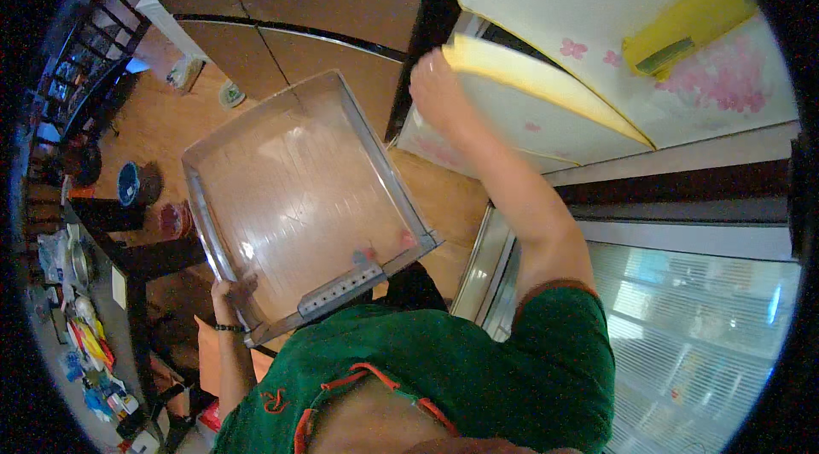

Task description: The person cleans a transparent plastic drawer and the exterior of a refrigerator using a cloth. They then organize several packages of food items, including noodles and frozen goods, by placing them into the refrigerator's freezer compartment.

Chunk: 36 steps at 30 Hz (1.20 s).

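My left hand (232, 293), with a dark beaded bracelet on the wrist, grips the near left edge of a clear plastic drawer (290, 198). The drawer is tilted in front of my body, and a grey strip with a row of holes runs along its near side. Stretched out to the far right, my right hand (437, 89) is closed on the edge of a white flowered door panel (512, 104) with yellow trim. That panel stands at an angle to a larger white flowered panel (589, 2) above it, with a dark gap between them.
A yellow padded handle cover (691, 23) is on the upper panel. On my right is a ribbed glass door (699, 326) with shelves behind it. At left stands a dark counter (115, 283) covered with packets. A blue basin (129, 183) and a pink basin (173, 220) lie beyond it.
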Motion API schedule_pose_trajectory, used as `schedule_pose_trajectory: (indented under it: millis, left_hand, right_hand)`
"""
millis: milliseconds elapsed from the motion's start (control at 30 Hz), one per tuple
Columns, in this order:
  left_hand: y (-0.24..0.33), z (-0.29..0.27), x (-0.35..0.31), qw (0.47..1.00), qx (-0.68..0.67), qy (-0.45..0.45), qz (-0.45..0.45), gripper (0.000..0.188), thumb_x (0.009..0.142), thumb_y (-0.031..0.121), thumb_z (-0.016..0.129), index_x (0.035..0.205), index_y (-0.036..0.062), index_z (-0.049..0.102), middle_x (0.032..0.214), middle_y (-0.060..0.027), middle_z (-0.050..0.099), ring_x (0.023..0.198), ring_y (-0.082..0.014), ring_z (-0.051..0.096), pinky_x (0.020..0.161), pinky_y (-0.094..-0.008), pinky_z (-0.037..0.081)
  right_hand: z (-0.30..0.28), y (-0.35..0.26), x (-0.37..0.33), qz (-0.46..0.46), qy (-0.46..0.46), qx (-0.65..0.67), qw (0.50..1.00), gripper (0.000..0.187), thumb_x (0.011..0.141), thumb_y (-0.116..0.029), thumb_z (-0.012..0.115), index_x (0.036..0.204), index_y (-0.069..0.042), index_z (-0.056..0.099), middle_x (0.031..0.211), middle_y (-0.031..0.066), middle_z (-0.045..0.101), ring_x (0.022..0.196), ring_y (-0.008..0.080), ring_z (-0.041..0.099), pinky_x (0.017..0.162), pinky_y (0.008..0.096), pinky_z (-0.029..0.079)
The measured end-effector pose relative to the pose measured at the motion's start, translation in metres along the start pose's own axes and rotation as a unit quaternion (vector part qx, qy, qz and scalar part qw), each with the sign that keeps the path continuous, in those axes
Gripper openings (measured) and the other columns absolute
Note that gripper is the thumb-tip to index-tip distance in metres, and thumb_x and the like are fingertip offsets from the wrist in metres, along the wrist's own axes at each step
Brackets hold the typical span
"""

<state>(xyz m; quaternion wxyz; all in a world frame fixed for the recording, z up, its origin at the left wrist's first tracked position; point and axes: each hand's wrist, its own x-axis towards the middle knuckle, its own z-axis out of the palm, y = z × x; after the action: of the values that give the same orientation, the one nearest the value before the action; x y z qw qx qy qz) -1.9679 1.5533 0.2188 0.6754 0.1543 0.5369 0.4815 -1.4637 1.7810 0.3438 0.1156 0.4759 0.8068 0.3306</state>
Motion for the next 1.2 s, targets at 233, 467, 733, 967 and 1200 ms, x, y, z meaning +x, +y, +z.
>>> schedule_pose_trajectory:
  millis: [233, 467, 733, 967, 1200]
  left_hand:
    - [0.014, 0.016, -0.018, 0.99, 0.135, -0.025, 0.045, 0.036, 0.073, 0.029, 0.058, 0.092, -0.0012, 0.053, 0.081, -0.011, 0.058, 0.077, -0.0278, 0.059, 0.073, -0.0401, 0.051]
    - [0.025, 0.053, 0.02, 0.99, 0.042, -0.129, -0.048, 0.066, 0.07, 0.021, 0.057, 0.13, 0.0031, 0.035, 0.116, -0.0219, 0.05, 0.094, -0.0399, 0.057, 0.086, -0.0463, 0.048]
    - [0.033, 0.097, 0.04, 0.962, 0.09, -0.206, -0.155, 0.074, 0.062, 0.011, 0.055, 0.133, 0.0098, 0.033, 0.116, -0.018, 0.05, 0.094, -0.0331, 0.056, 0.084, -0.0421, 0.047]
    - [0.015, 0.082, 0.055, 0.951, 0.131, -0.217, -0.176, 0.062, 0.065, 0.009, 0.055, 0.124, -0.0019, 0.041, 0.109, -0.0186, 0.055, 0.088, -0.0302, 0.059, 0.082, -0.0386, 0.047]
    - [0.003, 0.097, 0.049, 0.975, 0.127, -0.153, -0.099, 0.056, 0.067, 0.009, 0.055, 0.12, -0.0077, 0.044, 0.104, -0.0197, 0.057, 0.079, -0.0272, 0.059, 0.073, -0.0359, 0.048]
  right_hand:
    - [-0.128, -0.067, -0.252, 0.064, 0.133, 0.476, 0.867, 0.03, 0.071, -0.022, 0.06, 0.093, -0.002, 0.058, 0.095, 0.0158, 0.058, 0.088, 0.0327, 0.055, 0.082, 0.0448, 0.043]
    - [-0.204, -0.054, -0.318, 0.476, 0.026, 0.312, 0.822, 0.037, 0.07, -0.003, 0.055, 0.107, 0.0, 0.052, 0.116, 0.0178, 0.052, 0.113, 0.0357, 0.047, 0.089, 0.0414, 0.042]
    - [-0.224, -0.075, -0.403, 0.579, -0.115, 0.178, 0.787, 0.056, 0.066, 0.003, 0.055, 0.121, -0.004, 0.048, 0.13, 0.0185, 0.043, 0.121, 0.0344, 0.041, 0.1, 0.0398, 0.035]
    - [-0.219, -0.073, -0.419, 0.61, -0.047, 0.155, 0.775, 0.05, 0.068, 0.007, 0.051, 0.117, 0.001, 0.048, 0.124, 0.0178, 0.047, 0.115, 0.0331, 0.046, 0.095, 0.04, 0.039]
    - [-0.062, -0.076, -0.291, 0.725, 0.035, 0.526, 0.443, 0.029, 0.08, -0.012, 0.063, 0.107, -0.003, 0.054, 0.083, 0.0035, 0.057, 0.072, 0.0125, 0.053, 0.058, 0.0254, 0.044]
